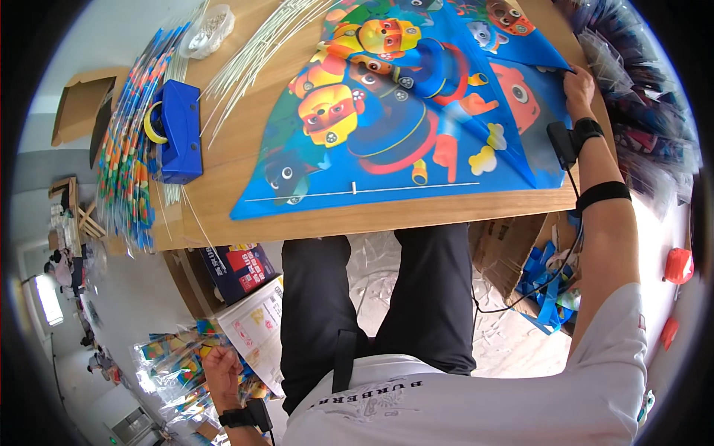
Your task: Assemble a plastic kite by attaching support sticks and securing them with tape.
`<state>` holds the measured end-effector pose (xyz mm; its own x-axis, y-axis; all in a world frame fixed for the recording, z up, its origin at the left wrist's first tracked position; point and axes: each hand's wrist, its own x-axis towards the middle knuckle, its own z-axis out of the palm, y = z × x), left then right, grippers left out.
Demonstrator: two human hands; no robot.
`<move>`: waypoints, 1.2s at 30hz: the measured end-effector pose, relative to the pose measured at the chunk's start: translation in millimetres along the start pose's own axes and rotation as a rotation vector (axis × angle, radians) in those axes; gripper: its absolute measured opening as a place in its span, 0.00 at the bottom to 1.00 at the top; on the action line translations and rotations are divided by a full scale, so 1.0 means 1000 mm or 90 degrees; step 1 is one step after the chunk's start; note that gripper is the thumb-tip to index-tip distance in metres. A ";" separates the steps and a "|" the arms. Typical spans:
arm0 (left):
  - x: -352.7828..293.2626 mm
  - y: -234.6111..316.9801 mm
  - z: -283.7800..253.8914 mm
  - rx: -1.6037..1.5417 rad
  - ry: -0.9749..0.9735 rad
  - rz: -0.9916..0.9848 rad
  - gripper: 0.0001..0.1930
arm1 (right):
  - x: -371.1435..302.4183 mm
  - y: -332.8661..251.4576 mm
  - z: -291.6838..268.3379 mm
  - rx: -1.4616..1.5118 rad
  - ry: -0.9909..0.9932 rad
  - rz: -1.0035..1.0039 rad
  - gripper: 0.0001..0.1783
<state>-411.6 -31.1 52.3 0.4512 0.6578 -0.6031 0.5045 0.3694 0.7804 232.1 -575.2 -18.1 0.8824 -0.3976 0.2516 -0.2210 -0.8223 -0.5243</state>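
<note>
A blue kite sail (465, 165) printed with cartoon dogs lies spread on the wooden table, its right part folded over. Along its near edge rests a thin white rod (416, 188) with a small white fitting on it. My right hand (578, 91) is closed on the sail's right edge, thumb toward the fabric. Down at the left, below the table, my left hand (222, 364) is held with fingers curled in. Whatever it may hold is hidden. Colourful plastic-wrapped packages (175, 364) lie beside and behind it.
A blue tape dispenser (181, 137) stands at the table's left, next to a bundle of wrapped printed packs (130, 160). Loose white rods (249, 63) and a clear tub (210, 31) lie farther back. Bagged goods (632, 82) crowd the right; boxes (242, 271) stand below.
</note>
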 end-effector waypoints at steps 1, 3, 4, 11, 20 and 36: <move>0.002 -0.001 -0.001 0.003 0.001 -0.001 0.04 | 0.001 0.002 0.000 -0.029 0.025 -0.026 0.17; 0.006 -0.003 -0.003 -0.001 -0.001 -0.006 0.04 | 0.002 0.004 -0.001 -0.019 0.002 -0.020 0.18; 0.007 -0.002 -0.005 -0.003 -0.004 -0.009 0.04 | 0.001 0.002 -0.002 -0.008 -0.019 -0.012 0.18; 0.018 0.001 -0.005 0.005 -0.025 -0.012 0.02 | 0.039 0.036 0.001 -0.079 -0.015 -0.093 0.19; 0.010 -0.002 -0.005 -0.024 -0.036 -0.011 0.03 | -0.006 -0.017 -0.033 -0.011 0.159 -0.126 0.25; -0.012 0.010 -0.015 -0.121 -0.104 0.148 0.01 | -0.449 -0.409 0.039 0.639 -0.806 0.002 0.07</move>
<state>-422.6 -25.4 70.1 0.6576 0.6306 -0.4122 0.2348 0.3483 0.9075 -57.4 -43.9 51.5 0.7543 0.5932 -0.2814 -0.3247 -0.0355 -0.9451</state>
